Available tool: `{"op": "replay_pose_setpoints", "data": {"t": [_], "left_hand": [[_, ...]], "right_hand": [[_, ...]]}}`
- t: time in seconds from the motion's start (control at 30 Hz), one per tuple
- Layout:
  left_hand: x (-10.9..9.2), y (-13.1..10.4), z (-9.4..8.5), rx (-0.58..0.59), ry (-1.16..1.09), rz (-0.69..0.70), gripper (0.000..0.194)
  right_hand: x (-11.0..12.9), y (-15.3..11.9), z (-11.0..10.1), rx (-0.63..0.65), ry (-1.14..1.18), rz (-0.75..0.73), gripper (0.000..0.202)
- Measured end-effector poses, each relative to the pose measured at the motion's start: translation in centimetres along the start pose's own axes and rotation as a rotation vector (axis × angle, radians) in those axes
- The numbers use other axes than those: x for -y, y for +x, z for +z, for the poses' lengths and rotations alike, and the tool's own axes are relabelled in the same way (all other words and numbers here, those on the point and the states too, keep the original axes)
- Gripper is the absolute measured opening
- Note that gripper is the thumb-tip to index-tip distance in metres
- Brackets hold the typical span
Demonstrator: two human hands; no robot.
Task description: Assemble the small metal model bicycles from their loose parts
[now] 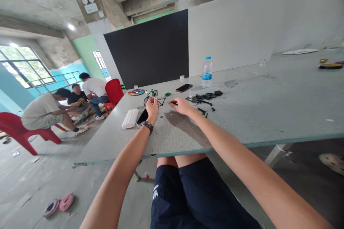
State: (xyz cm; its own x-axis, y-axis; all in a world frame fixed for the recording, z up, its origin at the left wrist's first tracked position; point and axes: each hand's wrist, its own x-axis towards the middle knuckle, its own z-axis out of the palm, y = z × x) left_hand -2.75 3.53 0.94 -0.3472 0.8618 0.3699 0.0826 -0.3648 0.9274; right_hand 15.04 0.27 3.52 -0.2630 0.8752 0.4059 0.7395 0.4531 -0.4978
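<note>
My left hand (pixel 152 107), with a dark watch on its wrist, is closed in a pinch at a thin black frame-like part (pixel 162 101). Right beside its fingertips stands a small green model bicycle (pixel 150 94). Across a short gap, my right hand (pixel 181 106) is closed around a small dark piece (pixel 174 103), too small to name. Black wheels, tyres and thin rods (pixel 200 98) lie in a loose group on the table to the right of that hand.
On the glass-topped table (pixel 258 114) are a white case (pixel 130 118), a dark phone (pixel 184 88), a colourful disc (pixel 136 92), a water bottle (pixel 207 73) and a black roll (pixel 330 66). Several people sit at the left near red chairs (pixel 114 91).
</note>
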Motion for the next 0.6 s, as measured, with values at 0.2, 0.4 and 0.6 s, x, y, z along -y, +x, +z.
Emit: {"op": "replay_pose_setpoints", "data": {"t": [0.2,0.4,0.6], "left_hand": [[0.0,0.0,0.0,0.005,0.012,-0.001,0.022],[0.2,0.2,0.0,-0.003,0.027,0.003,0.023],[0.2,0.4,-0.2,-0.076,0.090,0.052,0.025]], "right_hand": [[-0.1,0.1,0.2,0.018,-0.028,-0.012,0.024],[0.0,-0.3,0.0,0.059,-0.073,-0.019,0.026],[2.1,-0.6,2.2,0.157,-0.278,-0.177,0.037]]}}
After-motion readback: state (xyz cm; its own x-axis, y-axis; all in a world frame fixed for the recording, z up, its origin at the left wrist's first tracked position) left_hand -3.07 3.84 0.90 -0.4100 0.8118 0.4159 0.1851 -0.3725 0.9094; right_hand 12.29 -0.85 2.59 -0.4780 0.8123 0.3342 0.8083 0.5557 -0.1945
